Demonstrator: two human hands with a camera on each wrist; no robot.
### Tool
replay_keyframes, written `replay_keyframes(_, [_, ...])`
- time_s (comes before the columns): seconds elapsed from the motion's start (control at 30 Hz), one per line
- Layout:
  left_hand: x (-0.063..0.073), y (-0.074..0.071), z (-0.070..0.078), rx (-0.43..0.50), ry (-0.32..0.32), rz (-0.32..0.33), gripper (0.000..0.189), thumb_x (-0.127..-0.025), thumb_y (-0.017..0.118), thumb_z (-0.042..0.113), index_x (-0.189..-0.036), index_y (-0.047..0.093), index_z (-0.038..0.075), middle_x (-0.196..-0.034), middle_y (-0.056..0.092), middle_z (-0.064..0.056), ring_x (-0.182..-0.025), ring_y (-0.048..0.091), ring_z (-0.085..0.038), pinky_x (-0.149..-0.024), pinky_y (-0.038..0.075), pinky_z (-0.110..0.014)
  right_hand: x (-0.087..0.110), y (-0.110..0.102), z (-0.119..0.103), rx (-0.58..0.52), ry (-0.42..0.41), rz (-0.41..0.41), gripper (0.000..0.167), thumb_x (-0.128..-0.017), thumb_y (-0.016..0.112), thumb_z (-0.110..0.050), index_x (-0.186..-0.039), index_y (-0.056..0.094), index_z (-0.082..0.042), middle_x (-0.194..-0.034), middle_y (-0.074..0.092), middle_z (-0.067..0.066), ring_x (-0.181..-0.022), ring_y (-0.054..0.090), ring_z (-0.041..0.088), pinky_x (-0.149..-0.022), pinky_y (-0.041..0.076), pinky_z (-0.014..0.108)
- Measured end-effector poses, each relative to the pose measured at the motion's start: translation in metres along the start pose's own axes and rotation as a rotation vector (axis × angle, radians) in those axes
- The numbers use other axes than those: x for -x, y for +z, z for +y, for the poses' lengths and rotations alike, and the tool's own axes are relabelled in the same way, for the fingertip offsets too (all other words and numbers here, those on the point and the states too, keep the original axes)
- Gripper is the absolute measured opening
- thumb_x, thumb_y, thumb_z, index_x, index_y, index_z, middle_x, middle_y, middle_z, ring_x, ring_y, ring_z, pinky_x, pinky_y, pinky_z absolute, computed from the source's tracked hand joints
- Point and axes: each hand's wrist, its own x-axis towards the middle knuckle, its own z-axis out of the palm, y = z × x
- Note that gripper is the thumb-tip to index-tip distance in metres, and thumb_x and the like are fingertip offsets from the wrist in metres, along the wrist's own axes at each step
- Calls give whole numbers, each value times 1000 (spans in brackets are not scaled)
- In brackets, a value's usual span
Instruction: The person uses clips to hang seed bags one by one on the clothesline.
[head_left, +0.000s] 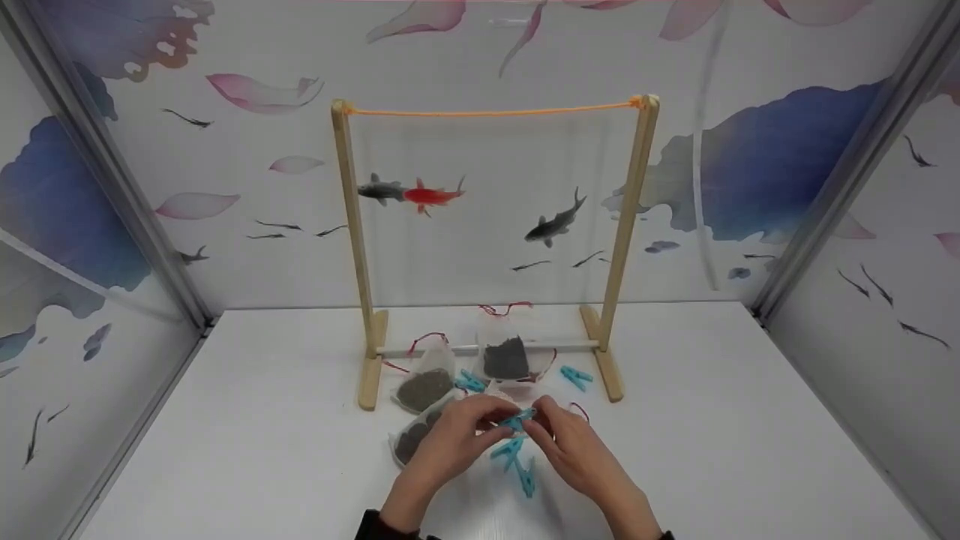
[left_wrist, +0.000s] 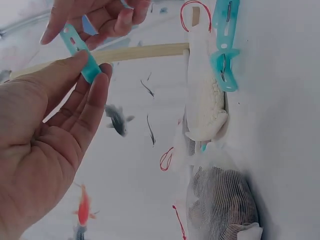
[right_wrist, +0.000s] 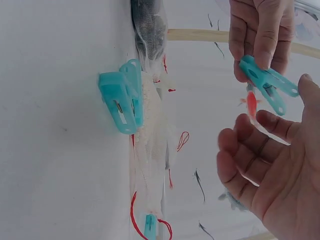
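Between thumb and fingers, my left hand [head_left: 459, 435] pinches a light-blue clothespin [right_wrist: 267, 82] by one end, holding it up above the table. Facing it is my right hand [head_left: 574, 450], its fingers loosely bent and its thumb close to the clothespin's spread handles in the right wrist view. Below the hands, more blue clothespins [head_left: 527, 478] lie on the white table. Beside them rests a mesh bag of whitish grains [right_wrist: 150, 125], mostly hidden by my hands in the head view. A mesh bag with dark contents [left_wrist: 222, 200] lies by my left forearm.
A wooden rack [head_left: 626, 225] with an orange cord [head_left: 487, 114] strung between its posts stands behind. Near its base lie a bag of brownish-green stuff [head_left: 425, 388], a bag of dark grey stuff [head_left: 506, 358] and another clothespin [head_left: 576, 377]. Printed panels enclose the table.
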Motion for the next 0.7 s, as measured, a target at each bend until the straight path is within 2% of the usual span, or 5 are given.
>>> replay_keyframes(0.23, [-1, 0, 1, 32, -5, -20, 25, -96, 66, 22, -120, 73, 26, -116, 72, 7, -103, 65, -4, -86, 53, -16, 2, -1, -3, 31, -31, 29, 36, -103, 45, -50, -95, 55, -16, -75, 51, -9, -69, 47, 3, -63, 40, 19])
replay_keyframes(0.33, [-1, -2, 0, 7, -6, -15, 24, -96, 66, 23, -119, 73, 26, -115, 72, 8, -98, 64, -3, -85, 52, -17, 1, -2, -3, 46, -49, 39, 36, -103, 45, -49, -97, 58, -16, -78, 52, -9, -71, 47, 1, -65, 42, 19])
replay_keyframes(0.43, [0, -4, -1, -30, -4, 4, 23, -97, 65, 25, -119, 73, 26, -114, 72, 8, -96, 62, -3, -84, 52, -18, 1, -3, -2, -18, -73, 68, 28, -101, 55, -43, -106, 63, -17, -89, 60, -8, -78, 53, 3, -67, 48, 18])
replay_keyframes(0.53, [1, -5, -2, -47, 0, 20, 23, -97, 64, 26, -119, 72, 26, -115, 72, 7, -98, 62, -5, -84, 53, -18, 1, -5, -1, -131, -85, 96, 25, -96, 67, -33, -114, 67, -16, -102, 68, -2, -86, 61, 11, -71, 53, 18])
replay_keyframes(0.7, [2, -4, -2, -43, -8, 28, 24, -97, 65, 27, -120, 71, 28, -117, 70, 7, -99, 60, -5, -84, 52, -17, 1, -6, -1, -292, 5, 94, 32, -92, 73, -28, -119, 67, -12, -113, 71, 5, -99, 67, 23, -79, 55, 18])
